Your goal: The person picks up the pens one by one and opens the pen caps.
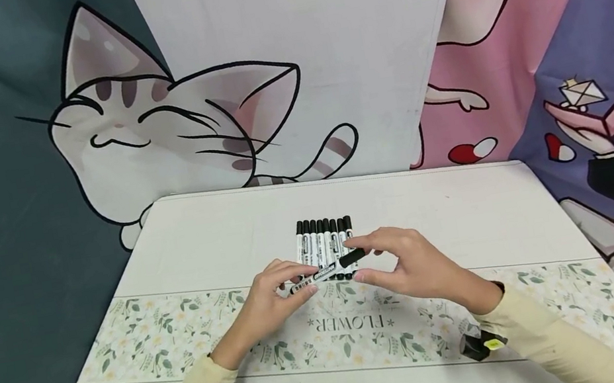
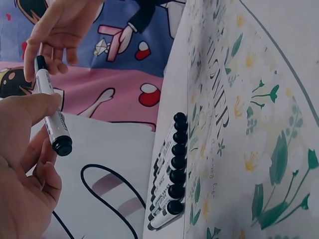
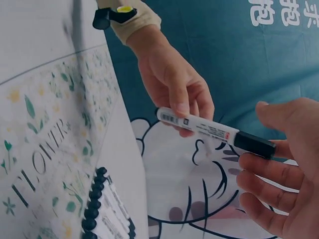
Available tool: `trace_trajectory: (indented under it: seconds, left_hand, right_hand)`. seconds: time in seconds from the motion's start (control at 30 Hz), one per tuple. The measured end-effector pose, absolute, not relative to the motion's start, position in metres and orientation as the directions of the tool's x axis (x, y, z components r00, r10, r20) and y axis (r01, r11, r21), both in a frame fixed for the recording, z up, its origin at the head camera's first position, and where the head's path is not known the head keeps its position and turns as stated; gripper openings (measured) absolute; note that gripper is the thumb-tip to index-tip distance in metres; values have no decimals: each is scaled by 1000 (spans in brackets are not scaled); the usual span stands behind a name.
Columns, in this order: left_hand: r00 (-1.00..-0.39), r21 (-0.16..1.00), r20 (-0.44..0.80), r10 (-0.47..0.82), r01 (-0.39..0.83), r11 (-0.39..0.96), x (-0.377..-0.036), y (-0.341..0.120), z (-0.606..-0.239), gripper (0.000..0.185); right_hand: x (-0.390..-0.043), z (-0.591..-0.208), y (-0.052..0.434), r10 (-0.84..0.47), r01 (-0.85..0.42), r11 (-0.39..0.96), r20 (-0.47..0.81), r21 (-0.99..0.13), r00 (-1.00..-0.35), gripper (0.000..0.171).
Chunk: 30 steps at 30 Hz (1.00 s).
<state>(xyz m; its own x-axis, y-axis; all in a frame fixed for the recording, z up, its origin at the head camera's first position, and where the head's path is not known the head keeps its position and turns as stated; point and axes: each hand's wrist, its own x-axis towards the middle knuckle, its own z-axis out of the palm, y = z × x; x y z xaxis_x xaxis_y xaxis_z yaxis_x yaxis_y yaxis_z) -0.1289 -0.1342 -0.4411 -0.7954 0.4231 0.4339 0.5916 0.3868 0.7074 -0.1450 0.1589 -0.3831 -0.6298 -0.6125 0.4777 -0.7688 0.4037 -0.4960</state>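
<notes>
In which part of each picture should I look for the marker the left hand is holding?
Head: marker, below centre.
Left wrist: marker, left side, around mid-height.
Right wrist: marker, right of centre, around mid-height.
Shared landmark: printed word FLOWER.

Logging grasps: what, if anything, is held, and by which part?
A marker, pinched by the left hand on its white barrel, near the end opposite the cap. The right hand, beside the cap, isn't gripping it.
</notes>
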Motion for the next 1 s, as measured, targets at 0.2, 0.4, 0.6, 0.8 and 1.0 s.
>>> trace_trajectory:
  seconds: [0.2, 0.4, 0.6, 0.8, 1.0]
  left_hand:
    - [-792, 697, 424, 440, 595, 400, -130, -134, -438, 29]
    - [-775, 640, 444, 449, 625, 446, -131, -134, -434, 28]
    - [-780, 612, 434, 451, 623, 487, -130, -127, -433, 29]
    - [-776, 607, 460, 432, 629, 485, -129, -123, -431, 35]
    - [-753, 624, 510, 416, 657, 423, -130, -123, -433, 32]
  right_hand:
    - [-143, -388, 155, -626, -768, 407, 462, -494, -628, 33]
    - [-145, -390, 153, -630, -807, 392, 511, -441, -585, 25]
    - [-146, -391, 152, -594, -833, 384, 584, -399, -554, 19]
    - [-145, -390, 148, -549, -847, 361, 645, -390, -531, 21]
    - [-144, -395, 146, -527, -838, 339, 652, -427, -545, 20]
